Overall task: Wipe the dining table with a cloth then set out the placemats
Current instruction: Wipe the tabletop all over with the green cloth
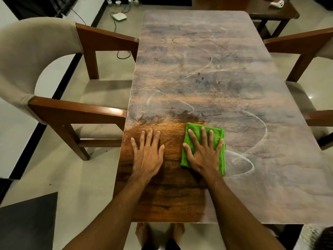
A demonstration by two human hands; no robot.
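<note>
A long wooden dining table (207, 73) runs away from me, dusty grey with pale swirl marks over most of its top. The near left corner looks darker, glossy and clean. A folded green cloth (198, 130) lies flat on the table near the front. My right hand (203, 152) presses on it with straight, spread fingers. My left hand (146, 152) rests flat on the clean wood just left of the cloth, fingers spread, holding nothing. No placemats are in view.
A beige upholstered chair with wooden arms (59, 107) stands at the table's left side, another chair (306, 49) at the right. A smaller dark table (273, 11) sits beyond the far end. Cables and a white device (119, 16) lie on the floor.
</note>
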